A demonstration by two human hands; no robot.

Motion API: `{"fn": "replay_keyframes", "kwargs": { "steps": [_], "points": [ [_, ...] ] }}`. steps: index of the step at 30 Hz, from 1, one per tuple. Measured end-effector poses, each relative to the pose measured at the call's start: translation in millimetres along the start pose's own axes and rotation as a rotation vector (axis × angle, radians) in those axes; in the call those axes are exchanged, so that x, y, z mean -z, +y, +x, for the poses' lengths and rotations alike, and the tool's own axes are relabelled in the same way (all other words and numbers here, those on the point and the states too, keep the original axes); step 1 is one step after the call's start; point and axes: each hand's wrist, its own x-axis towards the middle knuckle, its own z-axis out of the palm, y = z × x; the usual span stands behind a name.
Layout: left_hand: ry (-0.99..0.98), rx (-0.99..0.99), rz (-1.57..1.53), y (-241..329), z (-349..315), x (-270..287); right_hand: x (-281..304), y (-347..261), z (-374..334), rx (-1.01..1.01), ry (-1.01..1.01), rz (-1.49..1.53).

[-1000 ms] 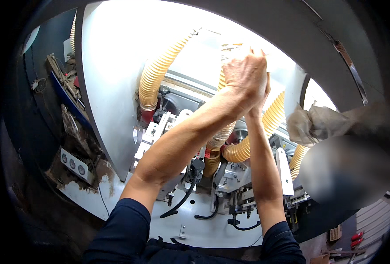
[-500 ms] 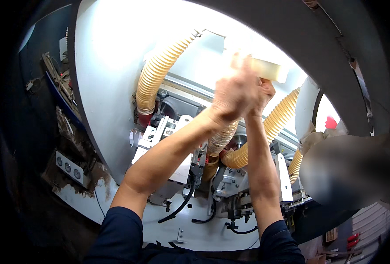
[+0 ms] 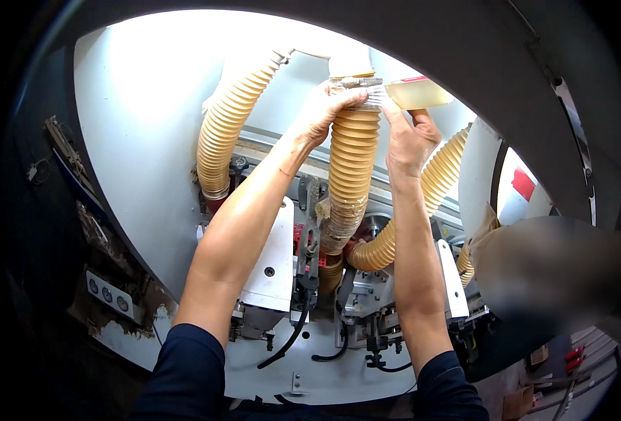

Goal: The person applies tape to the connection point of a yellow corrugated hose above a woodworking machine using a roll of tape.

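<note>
Upright in the middle is a ribbed yellow hose (image 3: 354, 151), with a metal hose clamp (image 3: 366, 81) near its top. Just below the clamp, clear tape crosses the hose and runs toward the roll of clear tape (image 3: 422, 95). My left hand (image 3: 316, 118) grips the hose from the left; its thumb lies over the taped band and its other fingers are partly hidden. To the right, my right hand (image 3: 410, 144) is closed on the tape roll's lower left edge, close beside the hose. Older wrinkled wrapping covers the hose's lower part.
Another yellow hose (image 3: 230, 116) curves down at the left, and one more (image 3: 445, 172) at the right. Machine units with white covers (image 3: 272, 274) and black cables stand below my arms. A grey cabinet wall (image 3: 124, 147) bounds the left side. A blurred shape (image 3: 549, 274) fills the right.
My hands were blurred together in front of the hose top; now they are apart, the left around the hose and the right beside it with the tape roll. The view has shifted slightly.
</note>
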Motion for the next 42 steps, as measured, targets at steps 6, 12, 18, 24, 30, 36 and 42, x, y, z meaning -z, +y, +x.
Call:
{"fn": "replay_keyframes", "kwargs": {
  "steps": [6,12,18,24,30,36,42],
  "points": [
    [0.070,0.004,0.030,-1,5,-3,-5,26,12,-0.166,0.153,0.155],
    [0.077,0.015,-0.013,-1,6,-1,-12,29,20,-0.218,0.183,0.149],
    [0.063,0.029,-0.012,-4,10,5,-20,38,35,-0.206,0.299,0.036],
    [0.064,0.037,-0.025,-5,7,4,-16,41,44,-0.313,0.302,0.008],
    [0.040,0.054,-0.035,-3,8,6,-12,41,62,-0.518,0.156,-0.009],
    [0.022,0.057,-0.034,-3,6,8,-10,40,74,-0.600,-0.085,-0.064],
    [-0.022,0.074,-0.029,-3,5,16,-17,60,78,-0.612,-0.114,0.029]
  ]
}}
